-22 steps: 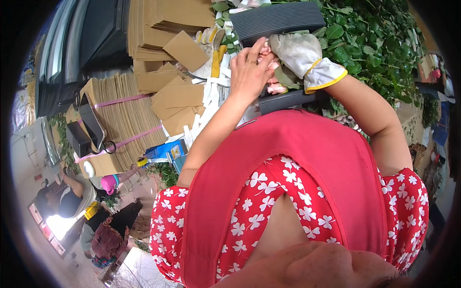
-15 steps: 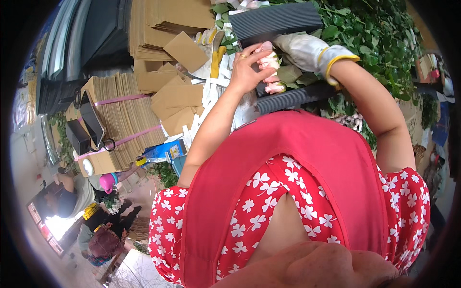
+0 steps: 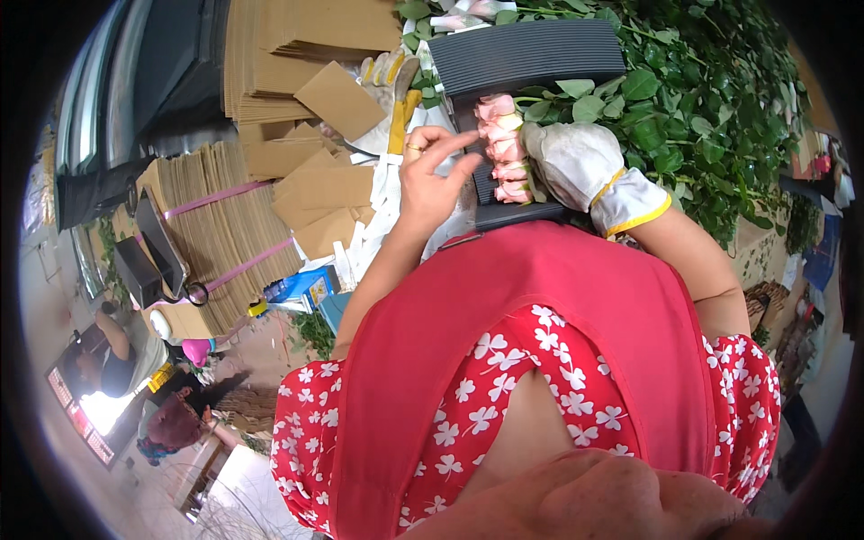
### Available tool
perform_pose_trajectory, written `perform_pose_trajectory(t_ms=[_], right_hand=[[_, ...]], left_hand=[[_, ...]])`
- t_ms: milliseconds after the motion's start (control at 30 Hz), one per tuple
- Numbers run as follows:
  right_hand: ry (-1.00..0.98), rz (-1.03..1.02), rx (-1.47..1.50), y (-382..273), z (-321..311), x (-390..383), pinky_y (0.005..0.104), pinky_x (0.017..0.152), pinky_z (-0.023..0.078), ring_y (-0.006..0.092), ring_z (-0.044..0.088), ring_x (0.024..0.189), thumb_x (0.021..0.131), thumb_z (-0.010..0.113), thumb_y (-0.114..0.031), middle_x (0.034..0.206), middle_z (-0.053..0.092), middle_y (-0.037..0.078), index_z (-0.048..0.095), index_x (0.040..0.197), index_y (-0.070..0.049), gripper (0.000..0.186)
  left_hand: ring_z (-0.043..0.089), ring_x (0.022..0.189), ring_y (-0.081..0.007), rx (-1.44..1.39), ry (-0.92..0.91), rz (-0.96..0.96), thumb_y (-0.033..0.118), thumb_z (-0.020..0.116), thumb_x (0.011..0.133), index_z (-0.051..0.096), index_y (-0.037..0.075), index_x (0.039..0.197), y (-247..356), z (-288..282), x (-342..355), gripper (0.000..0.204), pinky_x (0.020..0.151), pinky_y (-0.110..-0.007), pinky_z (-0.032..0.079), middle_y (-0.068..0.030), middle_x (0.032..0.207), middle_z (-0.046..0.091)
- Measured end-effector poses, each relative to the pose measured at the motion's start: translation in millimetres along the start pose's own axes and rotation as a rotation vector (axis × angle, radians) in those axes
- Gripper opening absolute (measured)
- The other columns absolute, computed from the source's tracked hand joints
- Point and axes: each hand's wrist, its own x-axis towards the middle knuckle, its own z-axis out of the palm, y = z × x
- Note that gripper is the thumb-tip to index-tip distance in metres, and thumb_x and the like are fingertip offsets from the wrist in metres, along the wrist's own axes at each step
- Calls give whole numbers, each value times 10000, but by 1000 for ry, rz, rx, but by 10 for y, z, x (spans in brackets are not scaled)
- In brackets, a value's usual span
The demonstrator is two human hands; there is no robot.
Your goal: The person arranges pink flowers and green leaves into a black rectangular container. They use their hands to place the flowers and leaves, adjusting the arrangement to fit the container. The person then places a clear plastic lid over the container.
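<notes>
A row of pink roses (image 3: pixel 506 148) lies in a black ribbed trough (image 3: pixel 531 56), blooms toward my left hand. My bare left hand (image 3: pixel 434 175), with a ring on one finger, is at the left of the blooms. Its thumb and fingers are apart, fingertips close to the petals, and nothing shows in its grasp. My right hand (image 3: pixel 576 162) wears a whitish-grey work glove with a yellow-edged cuff. It is closed round the roses just behind the blooms, and hides their stems and part of the trough.
Leafy green stems (image 3: pixel 711 108) are heaped at the far right. On the left are brown cardboard sheets (image 3: pixel 342 99), a strapped cardboard stack (image 3: pixel 216 225) and white paper strips (image 3: pixel 382 193). Another glove (image 3: pixel 396 72) lies beyond my left hand. Other people (image 3: pixel 175 423) are at lower left.
My left hand has drawn back left from the blooms, its fingers now free of them. The gloved right hand has moved down and nearer, behind the roses. More of the row of blooms shows.
</notes>
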Motion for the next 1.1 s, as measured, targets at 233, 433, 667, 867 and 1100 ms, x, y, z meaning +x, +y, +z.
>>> perform_pose_trajectory(t_ms=[233, 433, 667, 867, 1100], right_hand=[[-11, 16, -83, -51, -173, -5, 455, 525, 520, 336, 680, 645, 808, 613, -194, 723, 680, 139, 598, 880, -62, 152], [-317, -295, -108, -14, -314, 86, 466, 525, 512, 354, 666, 622, 810, 606, -149, 691, 655, 176, 567, 912, -12, 175], [-308, -318, -181, -105, -356, 127, 482, 542, 514, 368, 678, 671, 809, 614, -141, 704, 662, 177, 575, 953, -20, 192], [-222, -289, -64, -156, -782, 142, 462, 586, 504, 382, 635, 654, 858, 614, -173, 689, 626, 182, 582, 941, -58, 145], [289, -223, 210, 77, -60, 383, 458, 692, 536, 403, 659, 837, 899, 561, -78, 922, 671, 204, 573, 1113, -35, 219]], left_hand=[[449, 948, -216, 226, -113, 7, 343, 865, 659, 746, 238, 1136, 24, 278, -20, 502, 921, -360, 353, -23, 973, 485], [448, 1006, -220, 257, -148, -45, 319, 891, 637, 729, 260, 1187, -67, 272, -32, 576, 959, -367, 387, -42, 1011, 485], [443, 1021, -235, 273, -207, -43, 412, 858, 659, 708, 305, 1222, -105, 227, 13, 592, 988, -370, 349, -36, 1006, 471], [439, 1027, -247, 250, -177, -100, 414, 854, 647, 723, 300, 1196, -42, 222, 2, 576, 991, -380, 335, -38, 1011, 474], [440, 1024, -261, 243, -146, -70, 396, 858, 663, 727, 329, 1175, -53, 262, -29, 533, 997, -390, 333, -54, 1029, 486]])
